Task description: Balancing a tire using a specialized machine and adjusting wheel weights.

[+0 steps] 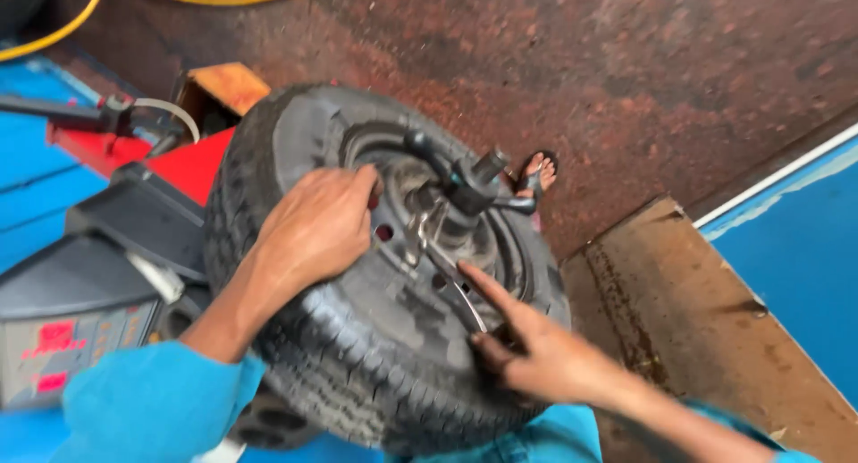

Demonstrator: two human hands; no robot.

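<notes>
Resting flat on the tyre (357, 356), the left hand (317, 226) lies palm down across the upper sidewall, fingers spread toward the rim edge and closed around nothing; it presses rather than grasps. The right hand (536, 356) sits at the lower right of the wheel, index finger extended along a slim metal tool (451, 280) that runs diagonally from the hub down toward that hand. Whether the remaining fingers clasp the tool's lower end cannot be told; motion blur obscures them.

The wheel is mounted on a balancing machine (89, 293), its face turned up and to the right toward the camera. Its axis runs from the machine body, left of the left hand, out through the hub to the upper right. A dark clamping nut with handles (469, 190) sits on the shaft end, just above and between the two hands. The steel rim (393, 235) shows bolt holes directly beside the left fingertips.

Left of the left wrist, the machine carries a grey control panel with red displays, and red housing (192, 164) behind. Both forearms wear blue sleeves. Beyond the clamping nut, a sandalled foot (539, 170) stands on the floor (626, 70), which is rust-brown and mottled. A yellow hose (63, 25) crosses the far upper left. Blue painted surface (795, 239) lies right of the right hand.
</notes>
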